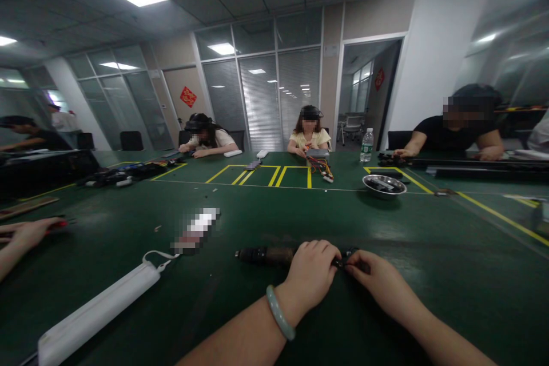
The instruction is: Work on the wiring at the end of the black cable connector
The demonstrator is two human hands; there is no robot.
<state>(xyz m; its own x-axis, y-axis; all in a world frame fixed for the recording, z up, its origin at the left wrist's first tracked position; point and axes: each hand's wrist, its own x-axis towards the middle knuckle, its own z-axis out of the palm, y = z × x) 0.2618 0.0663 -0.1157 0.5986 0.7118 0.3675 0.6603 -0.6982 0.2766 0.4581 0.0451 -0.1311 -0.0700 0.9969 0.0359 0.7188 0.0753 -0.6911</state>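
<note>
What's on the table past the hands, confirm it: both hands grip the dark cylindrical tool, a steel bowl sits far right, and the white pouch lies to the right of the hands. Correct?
Not quite. In the head view the white pouch lies to the left of the hands, not the right. The rest holds: left hand and right hand grip the dark cylindrical tool, and the steel bowl sits far right.

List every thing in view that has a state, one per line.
Dark cylindrical tool: lying flat on the green table, gripped at its right end.
Left hand: closed over the tool.
Right hand: fingertips pinching the tool's end.
Metal bowl: upright, dark parts inside.
Water bottle: upright; cap too small to tell.
White pouch: lying flat.
</note>
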